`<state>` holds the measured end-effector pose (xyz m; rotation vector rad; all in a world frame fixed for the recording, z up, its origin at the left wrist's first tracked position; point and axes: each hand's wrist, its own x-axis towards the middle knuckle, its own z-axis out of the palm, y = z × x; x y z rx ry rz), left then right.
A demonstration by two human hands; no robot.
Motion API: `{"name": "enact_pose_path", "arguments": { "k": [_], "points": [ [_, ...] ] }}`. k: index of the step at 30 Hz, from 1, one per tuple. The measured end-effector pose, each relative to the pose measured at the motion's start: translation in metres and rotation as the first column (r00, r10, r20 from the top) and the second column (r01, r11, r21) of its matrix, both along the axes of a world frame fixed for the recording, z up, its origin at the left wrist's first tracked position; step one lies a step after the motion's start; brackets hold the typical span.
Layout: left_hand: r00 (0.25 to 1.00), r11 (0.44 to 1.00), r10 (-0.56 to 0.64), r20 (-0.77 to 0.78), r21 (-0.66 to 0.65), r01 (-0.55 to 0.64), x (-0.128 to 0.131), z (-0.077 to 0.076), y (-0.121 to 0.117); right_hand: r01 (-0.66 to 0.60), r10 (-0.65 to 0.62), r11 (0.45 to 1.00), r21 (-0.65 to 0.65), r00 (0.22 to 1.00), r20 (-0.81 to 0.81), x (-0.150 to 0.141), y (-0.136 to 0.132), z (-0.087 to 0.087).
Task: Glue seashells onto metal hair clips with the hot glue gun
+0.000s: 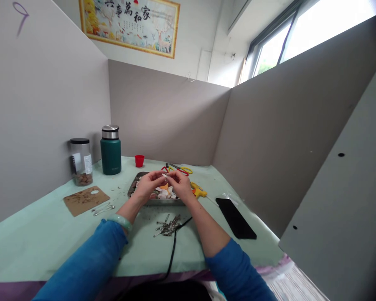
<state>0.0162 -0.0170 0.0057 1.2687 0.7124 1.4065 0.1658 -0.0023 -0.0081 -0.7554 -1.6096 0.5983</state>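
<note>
Head view — left fingers [158, 181] and right fingers [173, 175] pinch a white piece [164, 175] between their tips.

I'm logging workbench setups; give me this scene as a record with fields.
left hand: holding a small whitish piece
right hand: holding the same piece
under hands: grey metal tray, multicoloured pieces inside
nearer edge: pile of thin silver metal parts
left side: teal bottle, clear black-lidded jar, brown cardboard sheet
right side: yellow glue gun, flat black slab
</note>
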Motion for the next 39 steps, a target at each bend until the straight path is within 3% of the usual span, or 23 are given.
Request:
{"name": "enact_pose_path", "arguments": {
  "k": [11, 18, 23, 28, 39],
  "points": [
    [0.998, 1.0, -0.016, -0.063, -0.022, 0.015, -0.004, -0.003, 0.003, -0.109, 0.09, 0.986, -0.126, 0.985, -0.148, 0.003, 0.003, 0.002],
    [0.999, 1.0, -0.015, -0.042, -0.025, 0.014, -0.004, -0.003, 0.003, -0.079, 0.074, 0.992, -0.097, 0.996, -0.055, 0.003, 0.004, 0.0],
    [0.999, 0.999, -0.015, -0.04, -0.051, 0.013, -0.003, -0.001, 0.001, 0.03, -0.038, 0.998, 0.063, 0.991, 0.13, 0.006, -0.001, 0.0],
    [0.999, 0.999, 0.01, -0.038, -0.043, -0.012, -0.002, -0.001, 0.002, 0.075, -0.14, 0.962, 0.262, 0.961, 0.239, 0.007, -0.007, 0.003],
    [1.0, 1.0, 0.02, -0.016, -0.006, -0.02, -0.001, 0.0, 0.0, 0.044, -0.144, 0.946, 0.322, 0.946, 0.291, 0.007, -0.009, 0.004]
  ]
}}
